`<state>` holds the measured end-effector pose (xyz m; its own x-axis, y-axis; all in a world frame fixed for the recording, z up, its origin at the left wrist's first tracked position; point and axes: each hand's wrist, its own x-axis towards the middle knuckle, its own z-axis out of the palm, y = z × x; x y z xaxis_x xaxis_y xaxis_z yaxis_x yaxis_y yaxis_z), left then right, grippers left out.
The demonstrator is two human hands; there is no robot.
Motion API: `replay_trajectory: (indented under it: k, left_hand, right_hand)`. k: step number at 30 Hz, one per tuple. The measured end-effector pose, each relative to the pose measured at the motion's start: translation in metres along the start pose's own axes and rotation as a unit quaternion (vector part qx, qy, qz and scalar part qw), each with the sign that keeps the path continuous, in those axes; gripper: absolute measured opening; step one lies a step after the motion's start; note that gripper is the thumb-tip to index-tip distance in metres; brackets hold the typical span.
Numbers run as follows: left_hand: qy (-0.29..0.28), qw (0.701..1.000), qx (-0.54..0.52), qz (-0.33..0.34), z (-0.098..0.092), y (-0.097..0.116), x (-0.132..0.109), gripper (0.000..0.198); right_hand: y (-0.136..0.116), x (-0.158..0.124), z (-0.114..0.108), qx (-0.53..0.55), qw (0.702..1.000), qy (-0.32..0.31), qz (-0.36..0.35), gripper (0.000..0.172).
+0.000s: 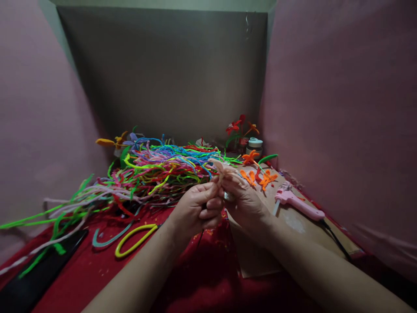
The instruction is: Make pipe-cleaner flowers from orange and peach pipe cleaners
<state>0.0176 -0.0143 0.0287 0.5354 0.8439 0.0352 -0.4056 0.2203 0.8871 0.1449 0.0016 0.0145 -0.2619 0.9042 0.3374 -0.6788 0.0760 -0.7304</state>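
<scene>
A pale peach flower-like piece of pipe cleaner (pixel 222 168) is held up between my two hands at the middle of the view. My left hand (pixel 200 204) is closed, with thumb and forefinger pinching its lower end. Around its right side curl the fingers of my right hand (pixel 243 200), also closed; some fingertips are hidden behind the piece. Below and left of my left hand lie yellow-handled scissors (pixel 137 241), partly covered by my forearm. Orange pipe-cleaner flowers (pixel 267 178) lie just beyond my right hand.
A heap of coloured pipe cleaners (pixel 169 169) spreads across the back left. On a brown board (pixel 293 226) at right lies a pink glue gun (pixel 301 204) with a black cord. Behind stand a jar (pixel 254 148) and red flowers (pixel 233 127). A black flat object (pixel 42 274) lies front left.
</scene>
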Motion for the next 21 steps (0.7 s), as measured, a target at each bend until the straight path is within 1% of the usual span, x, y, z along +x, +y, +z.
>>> replay_trajectory:
  k: [2, 3, 5, 7, 9, 10, 11, 12, 14, 16, 21]
  left_hand:
    - [0.046, 0.993, 0.103, 0.033, 0.003, -0.001, 0.001, 0.027]
    - [0.074, 0.982, 0.164, 0.055, 0.005, -0.002, 0.002, 0.03]
    - [0.133, 0.943, 0.284, 0.11, 0.008, -0.006, 0.003, 0.027]
    - [0.187, 0.883, 0.395, 0.168, 0.009, -0.011, 0.003, 0.022]
    - [0.231, 0.805, 0.499, 0.223, 0.008, -0.016, 0.003, 0.017]
    - [0.243, 0.769, 0.541, 0.241, 0.007, -0.019, 0.003, 0.012]
    - [0.249, 0.739, 0.572, 0.252, 0.005, -0.021, 0.004, 0.008]
    - [0.251, 0.717, 0.596, 0.259, 0.004, -0.022, 0.004, 0.008]
    - [0.245, 0.689, 0.628, 0.266, 0.002, -0.023, 0.005, 0.012]
    - [0.239, 0.67, 0.649, 0.27, 0.001, -0.024, 0.005, 0.016]
    - [0.238, 0.631, 0.693, 0.253, -0.003, -0.025, 0.006, 0.017]
  right_hand:
    - [0.001, 0.003, -0.004, 0.003, 1.0, 0.01, 0.003, 0.029]
    - [0.002, 0.004, -0.005, 0.005, 1.0, 0.014, 0.006, 0.029]
    - [0.002, 0.007, -0.007, 0.004, 1.0, 0.028, 0.002, 0.03]
    - [0.002, 0.008, -0.008, -0.002, 0.999, 0.044, -0.007, 0.03]
    - [0.002, 0.007, -0.008, -0.009, 0.998, 0.06, -0.002, 0.029]
    - [0.003, 0.007, -0.008, -0.015, 0.998, 0.065, 0.005, 0.029]
    - [0.003, 0.006, -0.008, -0.023, 0.997, 0.067, 0.011, 0.029]
    - [0.004, 0.006, -0.009, -0.029, 0.997, 0.066, 0.013, 0.03]
    - [0.005, 0.005, -0.01, -0.034, 0.998, 0.051, 0.015, 0.03]
    - [0.006, 0.005, -0.01, -0.033, 0.998, 0.04, 0.018, 0.028]
    - [0.006, 0.004, -0.006, -0.016, 0.998, 0.053, 0.013, 0.011]
